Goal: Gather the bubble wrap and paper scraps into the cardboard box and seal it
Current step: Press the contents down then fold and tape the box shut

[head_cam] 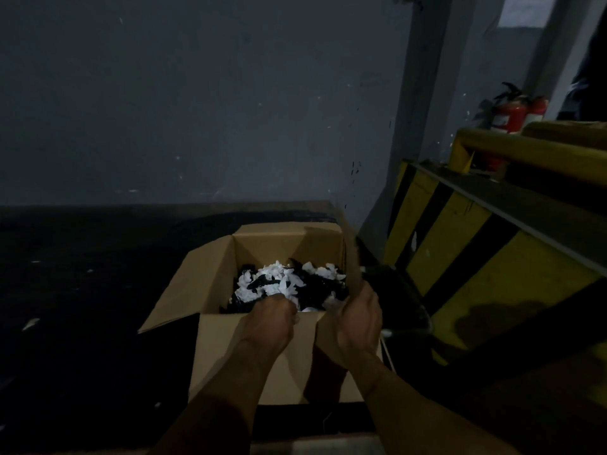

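Note:
An open brown cardboard box [226, 349] stands on the dark floor just in front of me. White and black scraps [285, 284] fill its inside. My left hand [272, 318] reaches over the near wall with its fingers curled down into the scraps. My right hand [359, 318] grips the box's right flap [349, 247], which stands upright and looks blurred. The left flap [184, 290] hangs outward. In this dim light I cannot make out any bubble wrap.
A grey wall rises behind the box. A yellow and black striped barrier [460, 254] runs along the right, with two red fire extinguishers [512, 116] behind it. A few white scraps [31, 323] lie on the dark floor at the left.

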The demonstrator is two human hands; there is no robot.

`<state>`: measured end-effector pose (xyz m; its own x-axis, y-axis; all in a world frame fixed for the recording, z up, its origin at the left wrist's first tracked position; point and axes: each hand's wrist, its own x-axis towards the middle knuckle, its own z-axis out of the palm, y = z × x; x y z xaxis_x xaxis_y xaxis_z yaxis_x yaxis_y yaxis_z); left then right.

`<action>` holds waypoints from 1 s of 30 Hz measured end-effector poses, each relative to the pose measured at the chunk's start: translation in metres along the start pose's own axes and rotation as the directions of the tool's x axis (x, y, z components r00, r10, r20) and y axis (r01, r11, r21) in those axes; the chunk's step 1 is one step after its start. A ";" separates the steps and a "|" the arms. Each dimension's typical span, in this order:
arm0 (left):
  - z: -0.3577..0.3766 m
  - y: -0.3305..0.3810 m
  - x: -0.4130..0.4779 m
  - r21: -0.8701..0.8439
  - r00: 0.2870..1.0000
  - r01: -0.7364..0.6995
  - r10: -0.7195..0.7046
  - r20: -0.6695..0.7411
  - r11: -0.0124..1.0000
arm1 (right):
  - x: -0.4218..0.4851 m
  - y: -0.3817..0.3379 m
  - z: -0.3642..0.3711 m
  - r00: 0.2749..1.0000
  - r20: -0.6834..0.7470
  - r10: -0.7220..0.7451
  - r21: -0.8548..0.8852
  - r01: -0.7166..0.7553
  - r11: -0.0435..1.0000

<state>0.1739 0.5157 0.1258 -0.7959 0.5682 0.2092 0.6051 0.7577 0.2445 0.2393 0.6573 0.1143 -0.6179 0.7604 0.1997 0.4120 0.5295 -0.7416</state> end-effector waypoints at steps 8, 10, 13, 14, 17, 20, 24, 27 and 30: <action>0.001 -0.017 -0.004 -0.239 0.994 0.018 -0.044 -0.105 0.971 | -0.004 0.016 0.014 0.931 0.300 -0.209 -0.433 0.328 0.839; -0.004 -0.019 -0.007 -0.354 0.967 0.040 -0.125 -0.221 0.935 | -0.002 0.017 0.013 0.924 0.317 -0.212 -0.426 0.339 0.839; -0.006 -0.029 -0.017 -0.415 0.796 0.291 -0.459 -0.395 0.862 | 0.000 0.014 0.009 0.916 0.359 -0.178 -0.443 0.335 0.832; -0.005 -0.035 -0.021 -0.453 0.696 0.397 -0.584 -0.418 0.798 | 0.000 0.012 0.008 0.914 0.372 -0.165 -0.448 0.332 0.830; -0.007 -0.059 -0.023 -0.787 0.380 0.500 -0.908 -0.177 0.363 | 0.000 0.009 0.007 0.912 0.391 -0.123 -0.463 0.310 0.830; -0.024 -0.077 -0.021 -0.879 0.262 0.475 -0.947 0.186 -0.041 | -0.002 0.009 0.006 0.907 0.405 -0.113 -0.464 0.311 0.829; -0.032 -0.096 -0.015 -0.885 0.226 0.386 -0.904 0.364 -0.260 | 0.000 0.009 0.006 0.900 0.432 -0.065 -0.462 0.282 0.841; -0.027 -0.108 -0.013 -0.887 0.253 0.356 -0.884 0.393 -0.293 | 0.001 0.008 0.005 0.898 0.435 -0.064 -0.462 0.284 0.840; -0.019 -0.113 -0.010 -0.946 0.279 0.272 -0.927 0.251 -0.175 | 0.000 0.007 0.004 0.901 0.427 -0.081 -0.469 0.297 0.832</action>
<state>0.1139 0.4183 0.1145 -0.7878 -0.4630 -0.4062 -0.3036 -0.2818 0.9102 0.2397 0.6592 0.1059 -0.8757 0.4817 -0.0333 0.4733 0.8426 -0.2571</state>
